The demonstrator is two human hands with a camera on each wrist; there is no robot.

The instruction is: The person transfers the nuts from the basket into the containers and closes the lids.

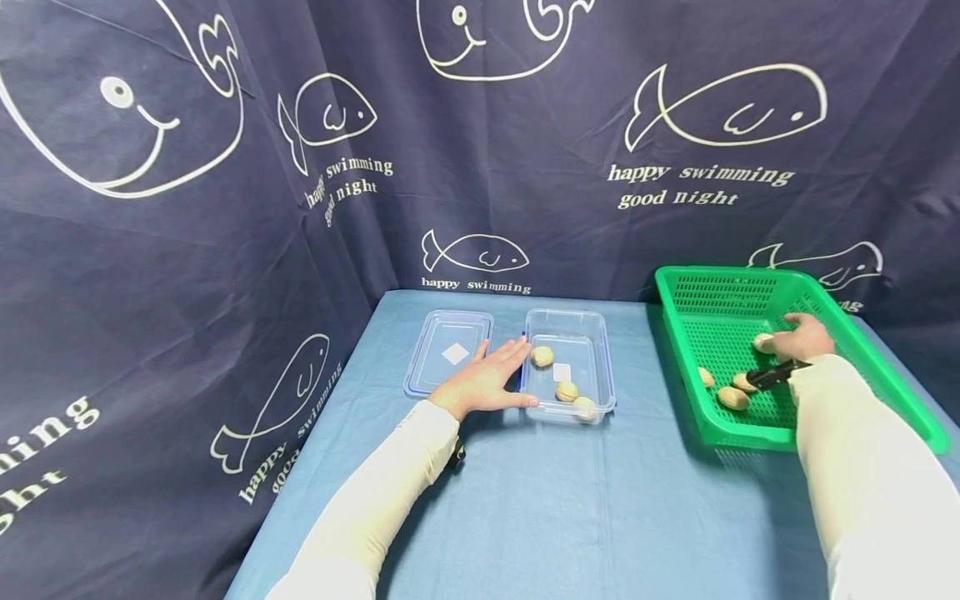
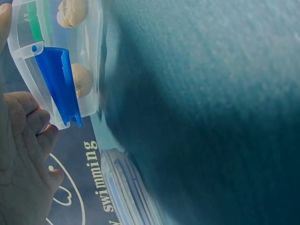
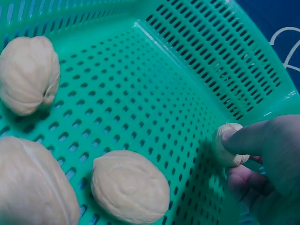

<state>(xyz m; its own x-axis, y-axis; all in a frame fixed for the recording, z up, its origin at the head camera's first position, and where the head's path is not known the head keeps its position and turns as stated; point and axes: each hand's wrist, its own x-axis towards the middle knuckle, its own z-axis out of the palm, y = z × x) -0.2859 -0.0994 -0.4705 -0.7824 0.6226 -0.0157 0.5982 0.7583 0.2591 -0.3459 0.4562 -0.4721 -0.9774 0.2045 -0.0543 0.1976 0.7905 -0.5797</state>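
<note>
My right hand (image 1: 804,340) reaches into the green basket (image 1: 750,437) and pinches a walnut (image 3: 228,145) between thumb and fingers; in the right wrist view the hand (image 3: 269,164) is at the right edge. Several other walnuts (image 3: 130,186) lie on the basket floor. With straight, spread fingers, my left hand (image 1: 487,382) touches the left side of the clear plastic box (image 1: 588,333). Inside the box are three walnuts (image 1: 542,357). The left wrist view shows the hand (image 2: 26,154) beside the box's blue clip (image 2: 58,86).
A clear lid with a blue seal (image 1: 450,327) lies on the blue table cloth (image 1: 555,508), left of the box. Dark curtains with fish drawings (image 1: 480,150) hang behind and to the left of the table.
</note>
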